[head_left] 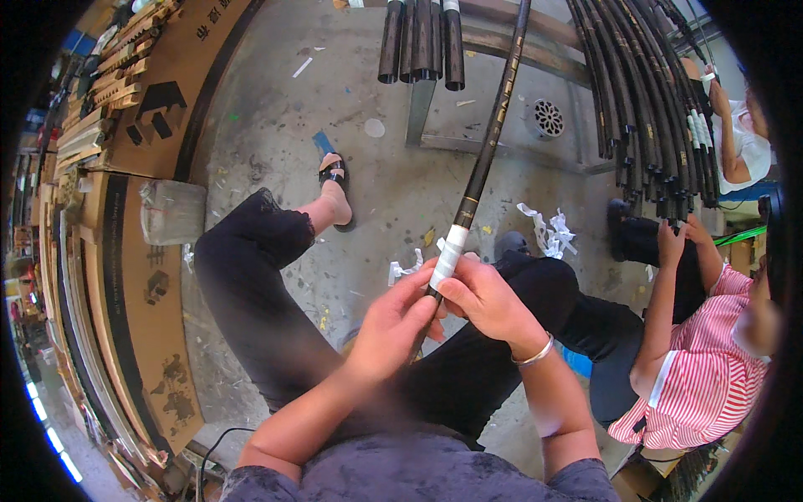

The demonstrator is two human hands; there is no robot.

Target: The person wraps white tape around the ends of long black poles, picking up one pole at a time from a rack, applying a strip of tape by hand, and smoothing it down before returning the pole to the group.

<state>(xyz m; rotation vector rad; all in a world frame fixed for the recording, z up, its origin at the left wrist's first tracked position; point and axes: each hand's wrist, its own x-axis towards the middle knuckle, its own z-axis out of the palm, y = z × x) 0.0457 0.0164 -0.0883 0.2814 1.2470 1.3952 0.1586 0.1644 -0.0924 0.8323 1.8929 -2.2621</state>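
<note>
A: What's the biggest thing there?
B: The grey floor (pixel 259 125), spotted and littered. Along its left edge stand big cardboard boxes (pixel 159 84), brown with dark bands and printing.

A: And then?
B: Near the floor's right edge sits a co-worker (pixel 698 364) in a red-and-white striped top, hands up at the lower ends of a bundle of rods (pixel 657 117). That bundle is dark with pale markings and hangs over the far right corner.

A: Where's the piece being worked on?
B: The black rod (pixel 483 159) slants from the far edge down to the person's lap, between the knees. Dark tubes (pixel 426 42) jut out to the left of its upper part.

A: How are the hands?
B: The left grip (pixel 387 326) is clamped on the rod near its lower part, thumb along it. The right grip (pixel 485 299) is closed on it too, just beside, thumb on the white wrap.

A: Anything smaller?
B: Crumpled white scraps (pixel 552 234) on the floor to the rod's right, and that white wrap (pixel 450 253), banded around the rod.
</note>
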